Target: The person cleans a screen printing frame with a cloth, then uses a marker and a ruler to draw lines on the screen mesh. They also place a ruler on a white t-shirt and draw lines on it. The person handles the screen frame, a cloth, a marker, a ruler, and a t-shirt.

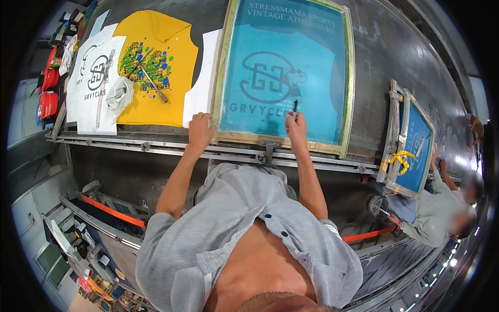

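Head view, left to right: we see a yellow garment [182, 62] on the bench [371, 104]. The left hand [200, 132] lies at the near-left corner of a framed screen [280, 57]; whether it grips cannot be told. The screen lies flat, probably stiff and awkward; its rim [349, 78] offers the best hold, the mesh [317, 44] seeming fragile. The right hand [296, 129] grasps a slim, dark-tipped tool [295, 106], presumably light.

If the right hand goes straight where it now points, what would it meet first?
Probably the blue screen: the right hand points forward over it, its dark tool perhaps touching it; depth is unclear.
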Motion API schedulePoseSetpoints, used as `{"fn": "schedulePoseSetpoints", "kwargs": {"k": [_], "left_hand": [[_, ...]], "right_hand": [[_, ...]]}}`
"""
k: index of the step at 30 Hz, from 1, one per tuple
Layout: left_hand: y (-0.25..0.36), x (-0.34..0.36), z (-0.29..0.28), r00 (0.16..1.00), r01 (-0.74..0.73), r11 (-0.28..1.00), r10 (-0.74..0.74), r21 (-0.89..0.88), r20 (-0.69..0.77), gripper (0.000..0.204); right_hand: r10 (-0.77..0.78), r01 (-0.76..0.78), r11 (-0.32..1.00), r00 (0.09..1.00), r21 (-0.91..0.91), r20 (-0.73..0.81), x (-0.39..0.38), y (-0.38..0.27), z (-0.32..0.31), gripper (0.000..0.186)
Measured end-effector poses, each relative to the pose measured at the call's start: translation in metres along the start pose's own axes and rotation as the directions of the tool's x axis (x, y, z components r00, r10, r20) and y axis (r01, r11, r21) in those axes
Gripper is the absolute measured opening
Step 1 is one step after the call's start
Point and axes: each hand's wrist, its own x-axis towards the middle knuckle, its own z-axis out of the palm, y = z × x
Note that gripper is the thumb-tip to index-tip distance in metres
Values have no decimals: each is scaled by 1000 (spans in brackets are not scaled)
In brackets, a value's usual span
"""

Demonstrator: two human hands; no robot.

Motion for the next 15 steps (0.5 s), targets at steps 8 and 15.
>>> {"fn": "schedulePoseSetpoints", "kwargs": {"k": [8, 15], "left_hand": [[97, 42, -15, 959, 270, 412, -39, -870, 280, 33], [106, 74, -26, 915, -13, 612, 327, -791, 237, 22]], "right_hand": [[-7, -13, 998, 931, 54, 366, -20, -56, 49, 30], [179, 117, 808, 885, -577, 430, -52, -111, 39, 31]]}}
